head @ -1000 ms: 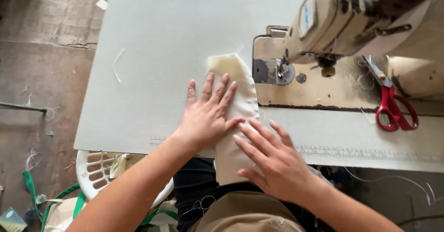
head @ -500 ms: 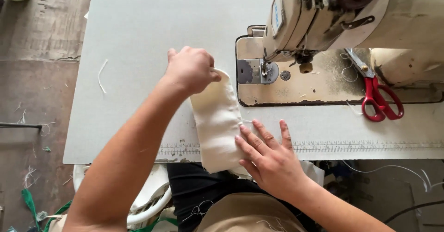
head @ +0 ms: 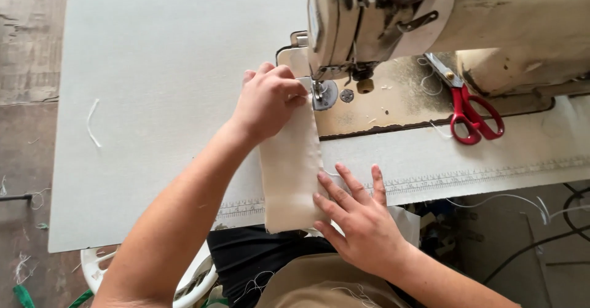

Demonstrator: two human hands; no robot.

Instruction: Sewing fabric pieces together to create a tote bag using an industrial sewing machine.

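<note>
left hand (head: 267, 99), fingers curled together and pinched on the far end of a cream fabric piece (head: 290, 173), holding that end just beside the needle and presser foot (head: 318, 90) of an industrial sewing machine (head: 430, 19). right hand (head: 362, 219), fingers spread apart and flat, palm down, pressing the near right edge of the fabric piece against the table (head: 160, 68) close to its near edge; it grips nothing. the fabric piece is a long, narrow strip of soft woven cloth, slightly puckered along its right side, running from the machine bed back over the table's near edge towards the person's lap. the table top is pale grey, matt and smooth, with a printed ruler strip (head: 467, 176) along the near edge. the machine body is off-white enamel, worn and grimy; its metal bed is scuffed and dusted with lint. red-handled scissors (head: 470, 108) lie shut on the bed, well to the right of the needle. a loose white thread (head: 92, 120) lies towards the table's left edge.
</note>
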